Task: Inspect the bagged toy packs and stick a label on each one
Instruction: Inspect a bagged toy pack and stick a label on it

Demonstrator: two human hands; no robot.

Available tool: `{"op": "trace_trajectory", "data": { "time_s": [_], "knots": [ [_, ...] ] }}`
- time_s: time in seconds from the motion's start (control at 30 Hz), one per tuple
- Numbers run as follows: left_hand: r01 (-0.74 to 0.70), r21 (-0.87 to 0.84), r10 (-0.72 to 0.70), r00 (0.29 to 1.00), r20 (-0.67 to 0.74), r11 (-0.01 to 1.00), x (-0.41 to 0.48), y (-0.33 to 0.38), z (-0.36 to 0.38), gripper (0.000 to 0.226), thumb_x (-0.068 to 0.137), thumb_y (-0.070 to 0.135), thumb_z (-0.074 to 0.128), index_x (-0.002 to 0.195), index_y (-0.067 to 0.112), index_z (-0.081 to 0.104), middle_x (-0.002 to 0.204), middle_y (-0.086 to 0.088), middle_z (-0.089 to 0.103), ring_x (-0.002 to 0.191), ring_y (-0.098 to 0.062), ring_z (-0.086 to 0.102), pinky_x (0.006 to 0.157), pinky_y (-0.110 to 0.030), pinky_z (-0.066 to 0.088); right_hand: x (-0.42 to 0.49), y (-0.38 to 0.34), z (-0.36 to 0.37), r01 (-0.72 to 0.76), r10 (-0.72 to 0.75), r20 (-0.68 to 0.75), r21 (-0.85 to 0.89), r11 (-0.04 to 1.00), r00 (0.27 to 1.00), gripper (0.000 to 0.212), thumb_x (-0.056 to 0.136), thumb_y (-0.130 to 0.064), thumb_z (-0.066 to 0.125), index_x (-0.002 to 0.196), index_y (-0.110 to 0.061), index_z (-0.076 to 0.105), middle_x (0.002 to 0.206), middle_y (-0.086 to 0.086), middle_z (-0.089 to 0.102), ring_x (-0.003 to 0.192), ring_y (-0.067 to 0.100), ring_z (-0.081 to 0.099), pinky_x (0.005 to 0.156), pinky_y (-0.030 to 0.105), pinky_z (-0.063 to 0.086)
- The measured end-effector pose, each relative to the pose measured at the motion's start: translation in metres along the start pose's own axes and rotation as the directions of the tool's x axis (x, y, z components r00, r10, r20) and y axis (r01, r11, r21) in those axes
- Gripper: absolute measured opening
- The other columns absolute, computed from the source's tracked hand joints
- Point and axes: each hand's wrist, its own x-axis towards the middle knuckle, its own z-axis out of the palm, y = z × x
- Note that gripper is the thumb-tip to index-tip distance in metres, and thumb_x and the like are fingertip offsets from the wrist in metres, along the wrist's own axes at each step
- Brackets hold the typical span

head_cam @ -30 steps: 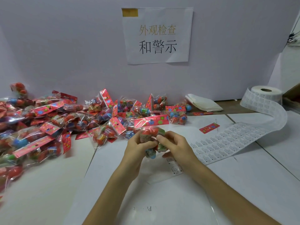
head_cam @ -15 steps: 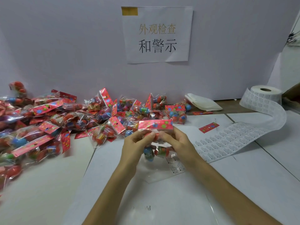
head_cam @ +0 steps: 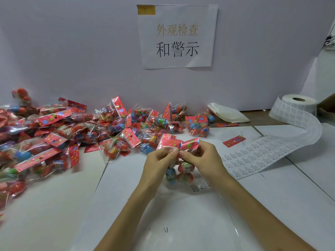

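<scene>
Both hands hold one clear toy pack (head_cam: 181,171) upright above the white table. My left hand (head_cam: 159,160) and my right hand (head_cam: 201,156) pinch it just under its red flowered header card (head_cam: 179,143). Red and blue egg-shaped toys hang in the bag below my fingers. A small white label (head_cam: 199,186) shows on the bag's lower right part. A big heap of the same toy packs (head_cam: 72,131) covers the left and back of the table. A strip of white labels (head_cam: 257,156) runs from a label roll (head_cam: 297,104) at the right.
A paper sign (head_cam: 177,37) with black characters hangs on the white wall behind. A folded stack of clear bags (head_cam: 226,113) lies at the back right. One loose red header card (head_cam: 233,141) lies beside the label strip. A clear plastic sheet (head_cam: 181,223) covers the near table.
The pack has been turned upright and lifted a little. My fingers moved from around the toys up to the strip under the header card, which now stands above my hands.
</scene>
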Motion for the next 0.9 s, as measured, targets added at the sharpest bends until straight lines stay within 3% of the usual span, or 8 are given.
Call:
{"op": "trace_trajectory", "data": {
  "time_s": [0.23,0.4,0.53,0.63,0.77,0.9],
  "knots": [
    [0.023,-0.125,-0.030,0.998,-0.053,0.992,0.005,-0.001,-0.009,0.012,0.096,0.012,0.066,0.095,0.015,0.078,0.087,-0.004,0.079,0.074,-0.014,0.075,0.060,-0.022,0.056,0.000,0.002,0.001,0.024,-0.024,-0.031,0.007,1.000,0.999,0.010,0.087,-0.023,0.079,0.095,-0.026,0.074,0.083,-0.004,0.078,0.079,0.014,0.075,0.067,0.024,0.060],
    [-0.016,-0.192,-0.020,0.982,-0.188,0.981,0.007,0.000,-0.014,0.012,0.094,0.010,0.068,0.091,0.016,0.078,0.082,0.000,0.079,0.070,-0.011,0.075,0.056,-0.018,0.055,0.001,-0.002,-0.002,-0.068,0.065,0.145,0.020,0.997,0.987,0.009,0.091,-0.026,0.074,0.100,-0.025,0.074,0.086,-0.002,0.076,0.077,0.011,0.072,0.066,0.022,0.057],
    [-0.055,-0.166,0.018,0.975,-0.220,0.985,0.007,-0.002,-0.013,0.011,0.094,0.012,0.069,0.093,0.019,0.077,0.087,0.000,0.079,0.078,-0.014,0.076,0.063,-0.022,0.058,0.001,0.000,-0.003,-0.046,0.045,0.131,0.007,0.999,0.990,0.008,0.087,-0.010,0.077,0.093,-0.014,0.075,0.077,-0.003,0.074,0.068,0.008,0.068,0.064,0.022,0.055],
    [-0.073,-0.150,0.044,0.981,-0.190,0.986,0.006,-0.002,-0.011,0.014,0.095,0.012,0.068,0.091,0.022,0.077,0.087,0.003,0.079,0.082,-0.013,0.076,0.066,-0.022,0.060,0.002,0.000,-0.006,-0.042,0.039,0.127,0.016,0.999,0.991,0.014,0.085,-0.002,0.077,0.086,-0.016,0.075,0.074,-0.004,0.074,0.066,0.007,0.068,0.066,0.023,0.055],
    [-0.069,-0.126,0.047,0.985,-0.166,0.990,0.006,-0.002,-0.009,0.017,0.095,0.012,0.067,0.092,0.026,0.077,0.089,0.006,0.079,0.085,-0.011,0.076,0.071,-0.024,0.060,0.003,0.001,-0.010,-0.038,0.039,0.124,-0.013,0.999,0.991,0.017,0.085,0.000,0.076,0.087,-0.017,0.074,0.076,0.004,0.073,0.071,0.016,0.070,0.077,0.039,0.059],
    [-0.180,-0.058,0.165,0.966,-0.200,0.982,0.006,-0.001,-0.010,0.013,0.092,0.019,0.073,0.099,0.030,0.073,0.093,0.009,0.077,0.089,-0.005,0.073,0.072,-0.018,0.058,0.005,0.000,-0.010,-0.041,0.040,0.027,0.031,0.999,0.999,0.016,0.086,-0.001,0.073,0.090,-0.016,0.074,0.069,-0.001,0.070,0.064,0.014,0.069,0.062,0.027,0.058]
  ]
}}
